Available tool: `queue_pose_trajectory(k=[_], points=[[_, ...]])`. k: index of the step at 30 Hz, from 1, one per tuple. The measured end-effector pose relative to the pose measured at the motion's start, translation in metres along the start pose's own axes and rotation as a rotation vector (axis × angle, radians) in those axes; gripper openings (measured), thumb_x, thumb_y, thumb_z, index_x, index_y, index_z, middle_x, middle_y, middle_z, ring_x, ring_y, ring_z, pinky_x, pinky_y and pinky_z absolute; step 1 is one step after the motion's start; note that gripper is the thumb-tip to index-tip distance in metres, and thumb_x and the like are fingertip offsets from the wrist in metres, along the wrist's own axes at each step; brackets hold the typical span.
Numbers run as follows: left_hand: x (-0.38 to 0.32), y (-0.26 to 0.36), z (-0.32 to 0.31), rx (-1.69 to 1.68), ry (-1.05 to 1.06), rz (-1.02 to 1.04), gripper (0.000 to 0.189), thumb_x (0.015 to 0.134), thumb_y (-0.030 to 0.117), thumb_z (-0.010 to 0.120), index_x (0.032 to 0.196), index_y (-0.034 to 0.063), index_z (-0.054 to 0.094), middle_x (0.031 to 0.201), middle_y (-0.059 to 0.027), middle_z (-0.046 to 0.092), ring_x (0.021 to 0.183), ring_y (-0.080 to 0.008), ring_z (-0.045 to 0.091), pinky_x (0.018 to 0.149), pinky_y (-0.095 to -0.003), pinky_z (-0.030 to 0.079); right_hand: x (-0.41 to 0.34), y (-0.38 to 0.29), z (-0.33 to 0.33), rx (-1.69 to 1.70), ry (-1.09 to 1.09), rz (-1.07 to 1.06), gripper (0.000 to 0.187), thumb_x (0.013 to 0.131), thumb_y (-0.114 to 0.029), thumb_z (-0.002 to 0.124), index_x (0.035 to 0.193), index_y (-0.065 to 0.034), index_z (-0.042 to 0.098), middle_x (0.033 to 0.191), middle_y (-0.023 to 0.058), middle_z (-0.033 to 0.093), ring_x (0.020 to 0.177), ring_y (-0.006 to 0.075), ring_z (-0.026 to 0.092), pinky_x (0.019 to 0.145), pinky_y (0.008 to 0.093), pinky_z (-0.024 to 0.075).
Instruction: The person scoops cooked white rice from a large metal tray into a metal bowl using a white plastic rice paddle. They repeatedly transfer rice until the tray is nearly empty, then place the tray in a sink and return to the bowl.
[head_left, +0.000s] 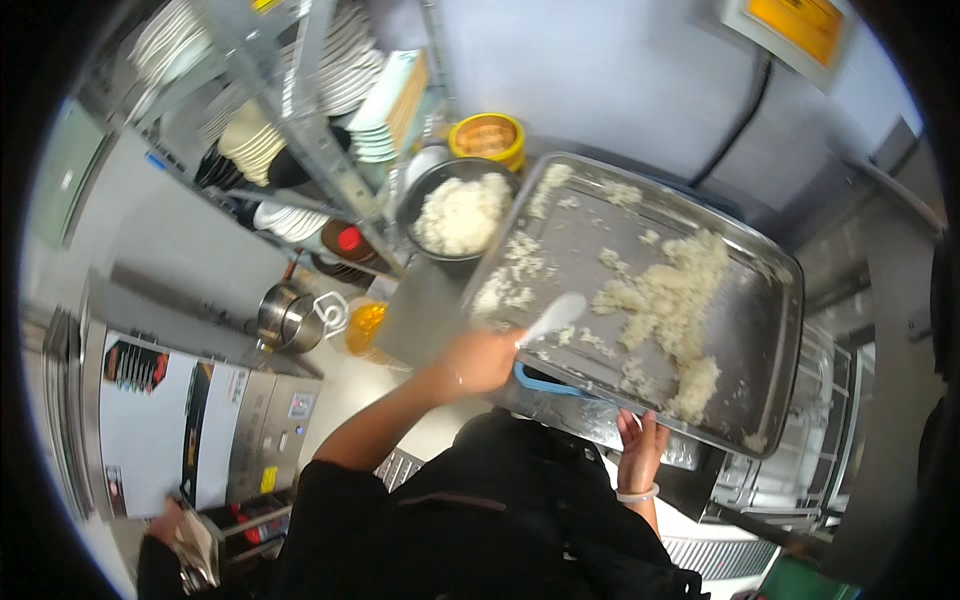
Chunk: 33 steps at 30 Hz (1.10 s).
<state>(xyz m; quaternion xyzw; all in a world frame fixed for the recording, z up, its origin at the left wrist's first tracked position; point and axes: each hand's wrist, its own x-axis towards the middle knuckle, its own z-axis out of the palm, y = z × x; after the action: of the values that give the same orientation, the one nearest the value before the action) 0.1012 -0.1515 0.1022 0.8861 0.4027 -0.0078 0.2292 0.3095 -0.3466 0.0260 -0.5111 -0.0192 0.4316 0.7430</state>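
My left hand (491, 358), blurred, grips a white rice paddle (556, 315) whose blade is over the near left part of a large metal tray (750, 360). Cooked rice (671, 292) lies in a thick clump right of the tray's middle, with loose grains scattered towards its left side. At the near rim, my right hand (641, 446) holds the tray's edge from below, palm up, with a pale bracelet on the wrist. Beyond the tray's left side stands a dark round bowl (409, 214) heaped with white rice (461, 216).
A yellow-rimmed round container (487, 139) stands behind the bowl. Metal shelving (292, 127) with stacked plates (349, 67) rises at left. Below it are a metal pot (289, 319) and a container of orange liquid (366, 326). Another person's hand (169, 521) shows at lower left, beside a steel appliance (255, 420).
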Motion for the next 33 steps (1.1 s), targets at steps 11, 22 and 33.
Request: queue_pose_trajectory(k=[11,22,33], points=[[0.167,0.030,-0.028,0.193,0.149,0.089,0.023,0.081,0.020,0.042,0.101,0.0104,0.044,0.077,-0.0139,0.061,0.070,-0.0342,0.058,0.061,-0.0460,0.044,-0.002,-0.008,0.008,0.166,0.001,0.019,0.019,0.089,-0.019,0.046,0.100,-0.0047,0.039,0.090,0.0075,0.049,0.083,0.0241,0.058,0.076,0.0338,0.0499],[0.328,0.121,0.011,0.532,0.350,0.637,0.011,0.083,0.021,0.045,0.086,0.0110,0.048,0.063,-0.0116,0.056,0.056,-0.0310,0.056,0.047,-0.0425,0.042,0.006,-0.006,-0.002,0.120,-0.106,0.016,0.021,0.091,-0.013,0.040,0.104,0.0021,0.035,0.101,0.0152,0.052,0.085,0.0215,0.059,0.075,0.0320,0.0509],[0.252,0.078,0.007,0.549,0.167,1.071,0.014,0.076,0.016,0.053,0.089,0.0114,0.053,0.063,-0.0047,0.056,0.052,-0.0223,0.055,0.044,-0.0330,0.043,0.006,-0.003,0.001,0.178,-0.068,0.044,0.021,0.090,-0.013,0.041,0.105,0.0001,0.033,0.100,0.0126,0.048,0.087,0.0221,0.057,0.079,0.0353,0.0501]])
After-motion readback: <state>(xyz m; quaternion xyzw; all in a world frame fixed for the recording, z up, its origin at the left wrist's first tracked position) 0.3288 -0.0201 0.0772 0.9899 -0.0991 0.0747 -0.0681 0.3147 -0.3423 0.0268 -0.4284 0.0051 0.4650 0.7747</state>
